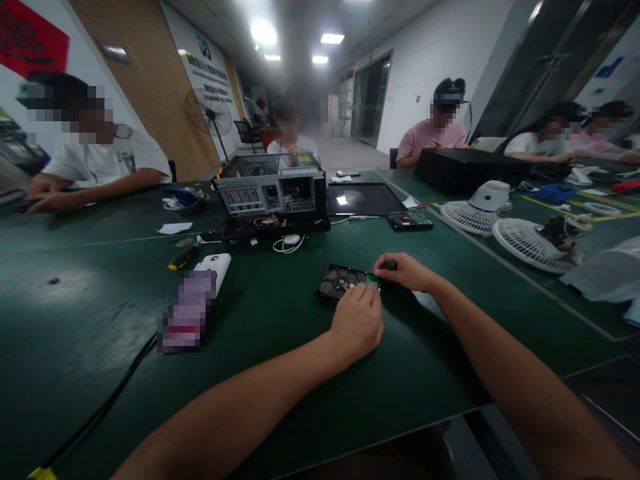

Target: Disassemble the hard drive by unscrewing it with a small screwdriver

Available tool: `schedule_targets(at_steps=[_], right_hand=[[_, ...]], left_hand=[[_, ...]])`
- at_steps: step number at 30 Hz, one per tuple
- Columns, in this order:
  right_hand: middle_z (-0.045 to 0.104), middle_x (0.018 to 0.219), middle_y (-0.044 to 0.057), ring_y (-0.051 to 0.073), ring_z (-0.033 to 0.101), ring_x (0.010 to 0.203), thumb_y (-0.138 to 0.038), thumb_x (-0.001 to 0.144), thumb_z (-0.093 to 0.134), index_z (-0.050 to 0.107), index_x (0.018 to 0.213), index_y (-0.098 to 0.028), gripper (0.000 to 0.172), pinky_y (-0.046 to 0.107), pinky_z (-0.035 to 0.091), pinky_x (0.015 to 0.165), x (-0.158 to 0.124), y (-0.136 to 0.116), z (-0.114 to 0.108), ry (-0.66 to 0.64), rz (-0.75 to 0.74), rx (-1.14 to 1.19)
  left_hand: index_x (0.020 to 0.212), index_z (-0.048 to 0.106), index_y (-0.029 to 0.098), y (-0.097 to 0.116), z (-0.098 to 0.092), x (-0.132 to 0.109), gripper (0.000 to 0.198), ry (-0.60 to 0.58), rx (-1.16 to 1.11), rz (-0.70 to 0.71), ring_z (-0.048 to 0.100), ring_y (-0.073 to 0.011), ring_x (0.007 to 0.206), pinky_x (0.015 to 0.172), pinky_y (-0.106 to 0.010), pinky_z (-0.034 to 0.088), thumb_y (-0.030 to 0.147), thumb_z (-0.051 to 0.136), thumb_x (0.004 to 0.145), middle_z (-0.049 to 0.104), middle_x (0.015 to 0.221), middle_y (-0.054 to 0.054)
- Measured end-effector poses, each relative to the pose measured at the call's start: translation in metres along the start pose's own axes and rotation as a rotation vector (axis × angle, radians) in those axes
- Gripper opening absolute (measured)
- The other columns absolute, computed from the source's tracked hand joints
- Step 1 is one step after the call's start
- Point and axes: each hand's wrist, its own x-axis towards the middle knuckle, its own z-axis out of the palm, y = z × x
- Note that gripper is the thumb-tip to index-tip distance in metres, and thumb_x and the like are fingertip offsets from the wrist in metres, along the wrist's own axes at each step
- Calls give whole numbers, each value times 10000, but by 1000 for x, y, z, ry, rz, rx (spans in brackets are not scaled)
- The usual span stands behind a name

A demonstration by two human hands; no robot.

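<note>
A hard drive (334, 283) lies on the green table in front of me, its dark metal underside facing up. At its right end sits a small green circuit board (371, 279). My left hand (357, 319) is closed over the near right edge of the drive, fingertips against the board; part of the drive is hidden under them. Just right of the drive, my right hand (409, 272) pinches a small screwdriver (391, 265) by its dark handle. The screwdriver's thin shaft points up and left, apart from the drive. My right fingertips are close to the board's edge.
An opened computer case (273, 193) stands beyond the drive, with a black panel (367, 199) and another hard drive (410, 221) to its right. A phone (193, 307) and yellow-black screwdriver (184, 257) lie left. Fan parts (530, 243) stand right. Several people sit around.
</note>
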Motion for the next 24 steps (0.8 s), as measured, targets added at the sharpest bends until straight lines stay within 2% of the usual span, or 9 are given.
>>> schedule_targets(at_steps=[4,10,19,21,24], right_hand=[[716,836,40,173,612,757,-540,826,712,740,908,-172,378,309,480,733,0,-5,4,-43,-7,41],[695,792,27,115,532,609,-553,784,745,733,938,-154,428,257,422,574,1,-2,12,-23,101,142],[673,743,0,83,502,540,-533,735,813,708,943,-162,438,221,372,489,2,3,13,-26,180,248],[673,758,-2,82,506,543,-527,741,817,700,954,-170,432,218,378,485,2,5,13,-19,180,287],[625,664,-23,82,481,509,-528,796,775,677,932,-172,394,219,370,474,3,11,13,26,216,354]], left_hand=[[1369,561,24,0,1,0,502,-20,-2,-13,511,-335,1239,1026,-464,443,281,515,941,597,1365,-223],[1329,572,35,0,1,1,477,-13,-6,-25,518,-332,1206,999,-455,450,294,533,930,610,1298,-215],[1321,567,55,0,2,1,453,-5,-3,-30,514,-323,1183,1006,-458,448,291,530,935,609,1256,-196],[1321,567,47,0,2,0,460,-7,7,-23,510,-328,1193,1011,-458,444,293,532,933,605,1263,-203],[1310,575,52,1,1,0,447,-7,12,-27,513,-330,1195,1002,-457,446,290,529,935,603,1272,-206]])
